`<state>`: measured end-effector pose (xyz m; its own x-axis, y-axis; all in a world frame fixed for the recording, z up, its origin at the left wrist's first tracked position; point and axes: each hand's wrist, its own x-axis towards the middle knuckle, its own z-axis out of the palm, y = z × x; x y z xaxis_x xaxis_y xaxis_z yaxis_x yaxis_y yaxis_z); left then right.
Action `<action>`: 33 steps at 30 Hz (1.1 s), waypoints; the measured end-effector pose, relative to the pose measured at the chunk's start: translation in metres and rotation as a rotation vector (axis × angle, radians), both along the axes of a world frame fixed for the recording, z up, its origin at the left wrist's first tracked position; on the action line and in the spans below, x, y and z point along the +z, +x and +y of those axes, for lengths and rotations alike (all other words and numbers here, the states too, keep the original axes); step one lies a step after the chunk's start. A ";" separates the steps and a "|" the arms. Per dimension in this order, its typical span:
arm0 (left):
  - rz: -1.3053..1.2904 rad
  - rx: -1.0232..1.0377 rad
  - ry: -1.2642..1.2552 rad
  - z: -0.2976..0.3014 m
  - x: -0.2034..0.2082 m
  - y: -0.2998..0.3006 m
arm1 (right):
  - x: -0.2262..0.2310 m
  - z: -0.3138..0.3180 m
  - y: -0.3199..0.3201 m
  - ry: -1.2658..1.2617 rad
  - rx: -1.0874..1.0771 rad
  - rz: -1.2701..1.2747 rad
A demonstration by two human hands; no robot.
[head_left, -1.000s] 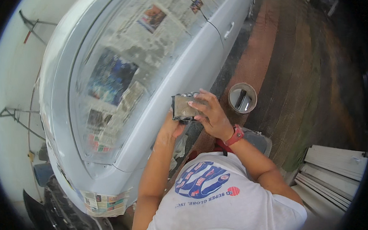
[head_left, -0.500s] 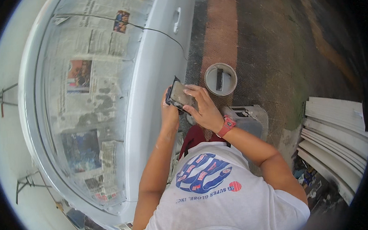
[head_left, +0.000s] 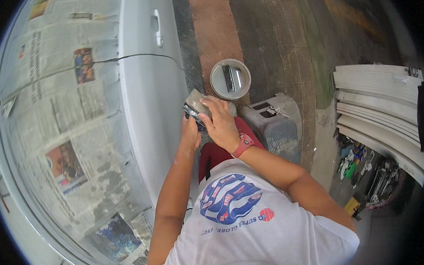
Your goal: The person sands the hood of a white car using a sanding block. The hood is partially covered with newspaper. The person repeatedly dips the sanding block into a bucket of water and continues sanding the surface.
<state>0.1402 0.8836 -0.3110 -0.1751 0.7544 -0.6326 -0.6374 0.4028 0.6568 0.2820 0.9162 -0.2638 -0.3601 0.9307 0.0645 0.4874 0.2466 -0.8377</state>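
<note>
In front of me, beside the white car door (head_left: 149,95), both hands hold a sanding block (head_left: 195,101) with a grey-tan sheet of sandpaper over its face. My left hand (head_left: 189,132) is closed round its underside, some fingers hidden behind it. My right hand (head_left: 220,121) presses its fingers on the sheet, thumb at the near edge. Pale residue marks the fingers. Just beyond, a round white bucket (head_left: 248,86) holds liquid and a dark, flat block (head_left: 228,78).
Taped newspaper (head_left: 69,124) covers the car's glass on the left, and a door handle (head_left: 158,28) juts out. A grey plastic box (head_left: 275,125) stands by my right knee. Stacked white panels (head_left: 376,106) lean at the right, above a cluttered shelf (head_left: 360,164).
My view has shifted, so the car, bucket and hands sit further left, with more of the right side showing. The block is tilted a little differently; both hands keep hold of it.
</note>
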 end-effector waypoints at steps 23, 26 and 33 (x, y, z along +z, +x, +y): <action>0.906 -0.890 -0.254 0.180 -0.487 0.085 | -0.561 0.167 0.119 -0.586 -0.198 -0.158; 1.384 -1.140 -0.024 0.190 -0.569 0.092 | -0.665 0.176 0.112 -0.542 -0.277 -0.364; 1.735 -1.303 0.058 0.178 -0.702 0.102 | -0.755 0.176 0.078 -0.726 -0.252 -0.671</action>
